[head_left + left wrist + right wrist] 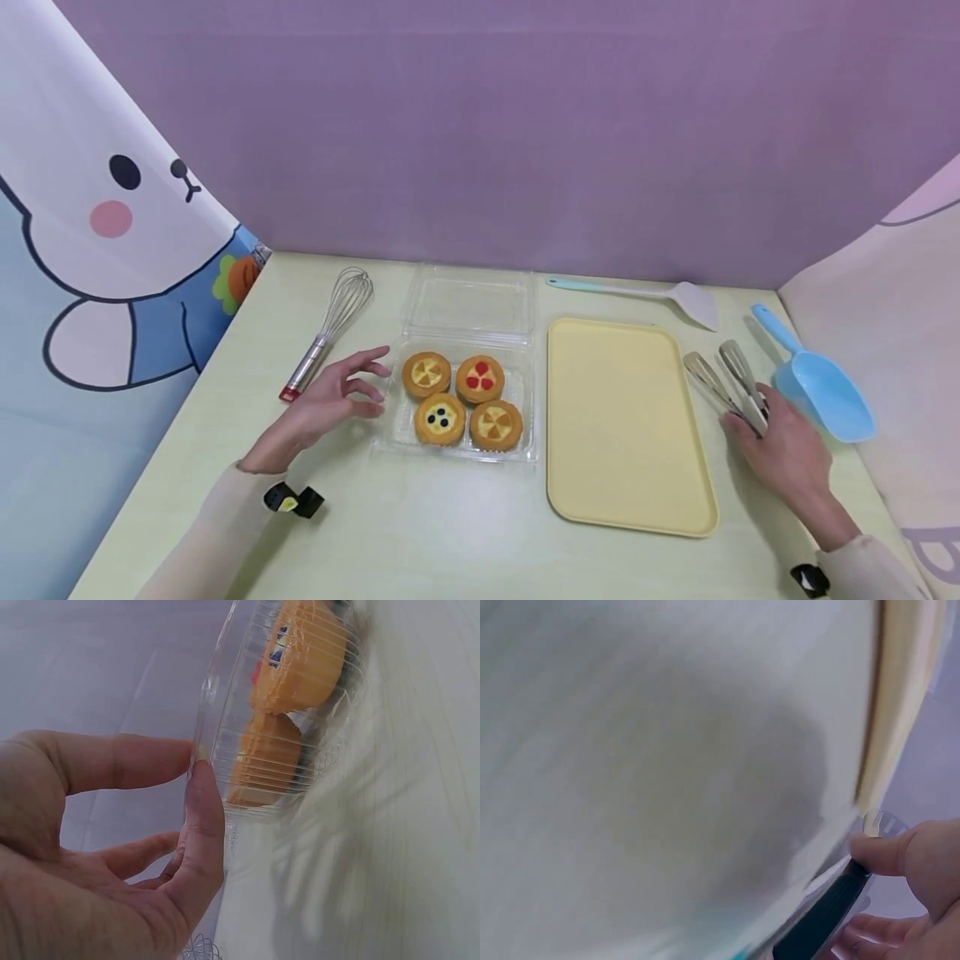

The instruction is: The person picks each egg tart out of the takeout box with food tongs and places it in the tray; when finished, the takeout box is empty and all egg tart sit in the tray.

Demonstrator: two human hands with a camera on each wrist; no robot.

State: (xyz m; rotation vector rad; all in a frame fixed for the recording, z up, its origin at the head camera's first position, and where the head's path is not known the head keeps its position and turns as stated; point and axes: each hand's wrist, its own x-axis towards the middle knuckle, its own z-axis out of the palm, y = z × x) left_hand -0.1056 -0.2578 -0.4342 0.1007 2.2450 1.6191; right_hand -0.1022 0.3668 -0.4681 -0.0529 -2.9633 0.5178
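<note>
Beside the left edge of a hinged clear plastic box [454,456], my left hand [333,398] has its thumb and fingers apart. In the left wrist view its fingertips overlap the box's rim, and whether they touch it I cannot tell. Several small tarts lie in the box: one with red toppings [480,379], one with dark berries [439,419], and others with wedge-shaped toppings [427,374]. My right hand [791,446] holds metal tongs [711,379] by their dark grip [821,919], between thumb and fingers. The tongs' ends are spread, pointing away from me near the tray's right edge.
A yellow tray [626,425] lies between the box and the right hand. Behind it is a spatula [693,302]; a blue scoop [821,387] lies at the right. Left of the box rests a whisk [330,329]. The box's lid [472,304] is folded back toward the purple wall.
</note>
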